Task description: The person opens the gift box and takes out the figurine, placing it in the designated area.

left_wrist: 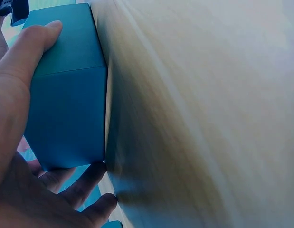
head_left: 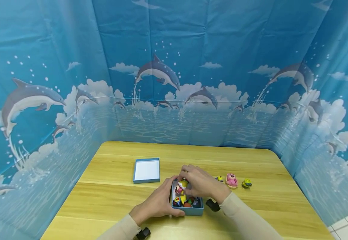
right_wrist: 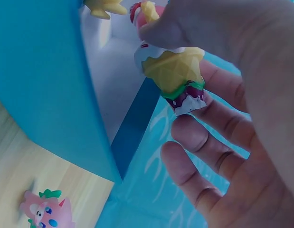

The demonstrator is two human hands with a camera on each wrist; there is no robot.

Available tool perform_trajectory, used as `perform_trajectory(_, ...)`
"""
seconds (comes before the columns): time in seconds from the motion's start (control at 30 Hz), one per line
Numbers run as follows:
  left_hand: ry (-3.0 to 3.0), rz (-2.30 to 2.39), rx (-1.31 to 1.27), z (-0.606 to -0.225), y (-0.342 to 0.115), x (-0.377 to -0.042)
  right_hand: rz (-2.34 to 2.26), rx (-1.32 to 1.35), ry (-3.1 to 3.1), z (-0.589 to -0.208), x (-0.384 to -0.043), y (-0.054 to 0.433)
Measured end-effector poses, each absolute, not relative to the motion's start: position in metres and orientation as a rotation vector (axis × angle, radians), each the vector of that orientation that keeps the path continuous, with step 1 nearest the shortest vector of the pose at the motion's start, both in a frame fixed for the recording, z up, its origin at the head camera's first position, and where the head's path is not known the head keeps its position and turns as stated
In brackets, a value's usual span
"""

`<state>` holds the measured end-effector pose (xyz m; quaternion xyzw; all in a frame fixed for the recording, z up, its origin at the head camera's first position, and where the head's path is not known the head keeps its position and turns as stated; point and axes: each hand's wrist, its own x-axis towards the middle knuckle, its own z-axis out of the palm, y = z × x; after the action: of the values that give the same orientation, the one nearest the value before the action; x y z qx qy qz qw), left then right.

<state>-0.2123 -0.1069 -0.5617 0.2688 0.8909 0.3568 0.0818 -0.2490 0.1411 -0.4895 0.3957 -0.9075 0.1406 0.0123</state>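
Observation:
My left hand [head_left: 159,201] grips the left side of an open blue box [head_left: 189,211]. In the left wrist view its thumb lies on one face of the box [left_wrist: 71,109] and the other fingers reach round an adjoining side. Inside the box several small colourful toy figures [head_left: 183,199] sit along the near side. My right hand [head_left: 195,181] holds a toy figurine [right_wrist: 173,73] with a yellow waffle pattern and a white, maroon and green end, over the box's opening. The thumb presses one side, with fingers behind it; its pink-and-red part [right_wrist: 144,13] is partly hidden.
A shallow blue box lid [head_left: 146,181] with a white inside lies back left. On the right stand a pink figure [head_left: 231,180], a yellow-green figure [head_left: 246,183] and a partly hidden yellow-and-blue figure [head_left: 219,178]. A dolphin-print curtain [head_left: 174,123] surrounds the wooden table [head_left: 108,200].

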Motion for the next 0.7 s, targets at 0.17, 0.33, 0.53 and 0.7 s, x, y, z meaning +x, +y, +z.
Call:
perform_trajectory(0.17,2.657,1.074,0.799,-0.5614,-0.1071,-0.2117,0.443,1.230,-2.811,-0.4883,-0.2469,0.1434)
perform_trajectory(0.33,2.659,1.067,0.789,-0.5614,-0.1077,-0.2110,0.470,1.226,-2.819,-0.4890,-0.2459,0.1447)
perform_trajectory(0.53,2.658,1.075,0.784,-0.5615,-0.1074,-0.2110,0.526,1.238,-2.780,-0.4896,-0.2442,0.1468)
perform_trajectory(0.7,2.657,1.076,0.778,-0.5622,-0.1073,-0.2120,0.539,1.245,-2.744,-0.4905,-0.2434,0.1483)
